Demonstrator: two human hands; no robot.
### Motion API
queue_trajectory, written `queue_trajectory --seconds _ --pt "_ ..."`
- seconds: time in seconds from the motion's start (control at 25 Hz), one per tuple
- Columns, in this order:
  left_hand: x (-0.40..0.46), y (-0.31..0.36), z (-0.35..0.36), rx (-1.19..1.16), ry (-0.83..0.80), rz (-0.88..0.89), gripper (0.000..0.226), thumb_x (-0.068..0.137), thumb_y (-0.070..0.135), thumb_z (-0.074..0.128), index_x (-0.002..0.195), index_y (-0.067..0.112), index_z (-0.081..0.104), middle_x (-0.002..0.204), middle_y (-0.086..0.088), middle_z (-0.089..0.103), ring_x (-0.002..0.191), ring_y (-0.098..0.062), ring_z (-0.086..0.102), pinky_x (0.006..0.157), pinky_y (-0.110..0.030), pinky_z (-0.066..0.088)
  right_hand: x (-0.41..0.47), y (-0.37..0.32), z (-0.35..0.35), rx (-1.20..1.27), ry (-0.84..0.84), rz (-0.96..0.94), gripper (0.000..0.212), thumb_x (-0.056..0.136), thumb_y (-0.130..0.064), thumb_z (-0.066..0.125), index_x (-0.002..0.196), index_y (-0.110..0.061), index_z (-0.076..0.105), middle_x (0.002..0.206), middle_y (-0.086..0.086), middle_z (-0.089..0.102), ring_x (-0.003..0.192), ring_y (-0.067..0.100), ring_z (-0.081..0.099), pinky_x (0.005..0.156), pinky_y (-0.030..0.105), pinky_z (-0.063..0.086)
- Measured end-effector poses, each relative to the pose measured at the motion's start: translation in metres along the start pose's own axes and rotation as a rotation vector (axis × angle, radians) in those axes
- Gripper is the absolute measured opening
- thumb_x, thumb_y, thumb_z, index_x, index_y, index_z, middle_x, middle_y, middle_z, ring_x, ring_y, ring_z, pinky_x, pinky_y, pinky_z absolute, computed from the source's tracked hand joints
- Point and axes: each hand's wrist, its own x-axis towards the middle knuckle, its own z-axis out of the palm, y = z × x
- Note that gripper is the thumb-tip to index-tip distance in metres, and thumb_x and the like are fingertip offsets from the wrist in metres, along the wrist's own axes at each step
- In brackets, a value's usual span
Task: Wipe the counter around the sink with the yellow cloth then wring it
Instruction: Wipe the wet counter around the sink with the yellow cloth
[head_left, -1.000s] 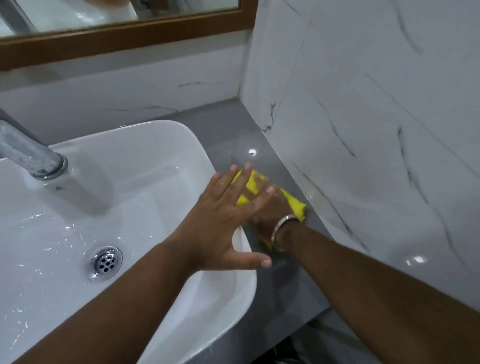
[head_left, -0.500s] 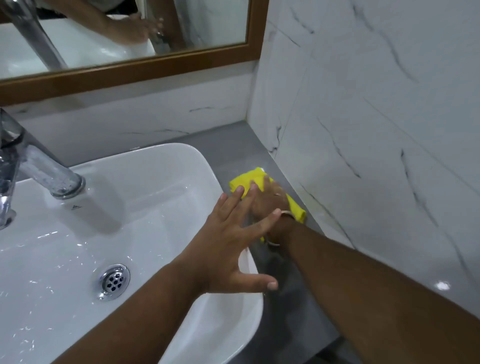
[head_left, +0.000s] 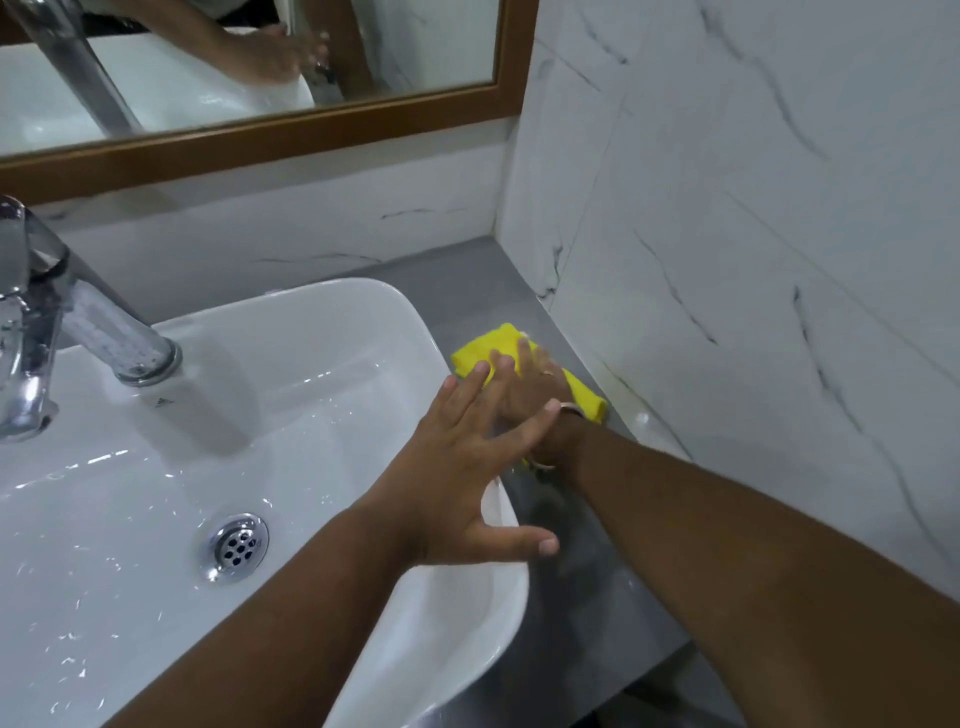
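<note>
The yellow cloth (head_left: 493, 347) lies flat on the grey counter (head_left: 467, 291), in the narrow strip between the white sink (head_left: 291, 364) and the marble side wall. My right hand (head_left: 540, 387) presses down on the cloth with its fingers spread over it; a metal bangle sits on that wrist. My left hand (head_left: 467, 478) hovers over the sink's right rim with fingers apart, holding nothing, and it hides part of my right hand and the cloth.
A chrome tap (head_left: 62, 322) stands at the sink's left back. The drain (head_left: 236, 545) sits in the wet basin. A wood-framed mirror (head_left: 260, 135) hangs above the back wall. The marble wall (head_left: 753, 260) closes the right side; the counter's front edge drops off at bottom right.
My right hand has slid the cloth away from me along the counter toward the back corner. The view has tilted up, showing more mirror. My left hand keeps its pose.
</note>
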Motion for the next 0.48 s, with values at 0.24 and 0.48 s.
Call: queue_trajectory --seconds 0.24,0.48 --pt "0.001 0.0 -0.004 0.005 -0.02 -0.008 0.102 0.068 0.088 0.042 0.152 0.042 0.008 0.163 -0.01 -0.011 0.148 -0.028 -0.017 0.118 -0.044 -0.01 -0.167 0.064 0.024 -0.018 0.224 -0.192 0.06 0.087 -0.035 0.04 0.146 -0.029 0.027 0.152 0.023 0.028 0.132 0.045 0.038 0.106 0.054 0.037" --pt "-0.002 0.001 -0.006 -0.002 -0.033 -0.003 0.099 0.069 0.088 0.038 0.152 0.041 0.012 0.164 -0.011 -0.009 0.149 -0.03 -0.013 0.119 -0.049 -0.005 -0.278 0.002 0.059 -0.098 0.087 -0.339 0.063 0.077 -0.037 0.044 0.139 -0.03 0.037 0.143 0.016 0.047 0.126 0.039 0.049 0.098 0.051 0.047"
